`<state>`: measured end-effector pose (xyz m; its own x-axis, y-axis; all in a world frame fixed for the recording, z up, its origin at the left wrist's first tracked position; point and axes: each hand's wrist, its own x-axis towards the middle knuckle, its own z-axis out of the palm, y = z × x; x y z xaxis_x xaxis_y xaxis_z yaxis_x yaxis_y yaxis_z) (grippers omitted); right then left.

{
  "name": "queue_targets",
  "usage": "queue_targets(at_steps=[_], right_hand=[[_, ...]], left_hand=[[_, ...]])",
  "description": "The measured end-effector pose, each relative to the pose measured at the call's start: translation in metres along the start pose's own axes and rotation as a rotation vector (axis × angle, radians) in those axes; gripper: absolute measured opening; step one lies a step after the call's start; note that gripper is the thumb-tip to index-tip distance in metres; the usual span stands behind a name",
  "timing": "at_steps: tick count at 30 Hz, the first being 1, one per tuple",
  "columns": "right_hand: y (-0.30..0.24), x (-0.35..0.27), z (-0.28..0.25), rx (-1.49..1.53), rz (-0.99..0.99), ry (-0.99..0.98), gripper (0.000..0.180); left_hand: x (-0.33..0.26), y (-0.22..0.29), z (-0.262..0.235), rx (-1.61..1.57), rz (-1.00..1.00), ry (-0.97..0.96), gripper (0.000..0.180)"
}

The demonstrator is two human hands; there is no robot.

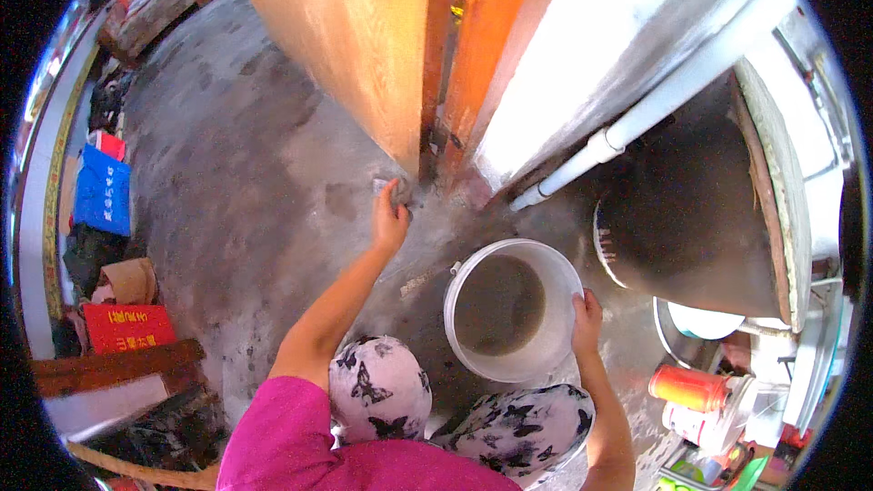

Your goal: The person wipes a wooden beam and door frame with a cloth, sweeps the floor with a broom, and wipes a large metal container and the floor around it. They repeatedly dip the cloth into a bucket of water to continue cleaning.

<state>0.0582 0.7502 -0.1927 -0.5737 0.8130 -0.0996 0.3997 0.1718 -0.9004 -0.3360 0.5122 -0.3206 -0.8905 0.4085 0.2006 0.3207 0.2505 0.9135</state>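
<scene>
My left hand (389, 223) reaches out to the lower corner of the yellow wooden door (350, 45), close to the floor. Its fingers close round a small grey rag (380, 186), mostly hidden by the hand. A white plastic bucket (450, 309) with murky grey-brown water (498, 305) in it stands upright on the floor, right of my left forearm. With its fingers at the bucket's right rim, my right hand (587, 309) grips that edge. My knees, in white trousers with black butterflies, are bent just behind the bucket.
An orange door frame (496, 45) and a white wall (582, 45) rise ahead. A white pipe (605, 144) runs down beside a large dark container (682, 209) at right. Boxes, including a blue one (102, 191) and a red one (127, 327), line the left. Bottles (688, 388) stand at lower right.
</scene>
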Motion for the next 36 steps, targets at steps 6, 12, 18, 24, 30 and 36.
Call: queue_targets(at_steps=[6,12,18,24,30,36], right_hand=[[-0.013,-0.017,0.000,0.094,0.088,0.082,0.024],[-0.023,-0.017,-0.002,0.082,0.068,0.030,0.024],[-0.013,-0.018,-0.002,0.161,0.084,0.022,0.024],[-0.003,-0.013,0.012,0.045,0.081,-0.015,0.030],[-0.004,-0.016,-0.008,-0.031,0.087,0.059,0.031],[-0.011,-0.015,-0.003,0.159,0.065,0.035,0.028]], left_hand=[[0.045,0.223,-0.064,0.224,0.730,0.350,0.059],[0.079,0.215,-0.038,0.895,0.797,0.311,0.024],[0.043,0.103,0.008,1.102,0.553,-0.021,0.018],[0.011,0.000,-0.015,1.009,0.139,-0.537,0.031],[0.003,0.125,-0.046,0.588,0.306,-0.145,0.066],[0.066,0.203,-0.032,0.797,0.671,0.145,0.048]])
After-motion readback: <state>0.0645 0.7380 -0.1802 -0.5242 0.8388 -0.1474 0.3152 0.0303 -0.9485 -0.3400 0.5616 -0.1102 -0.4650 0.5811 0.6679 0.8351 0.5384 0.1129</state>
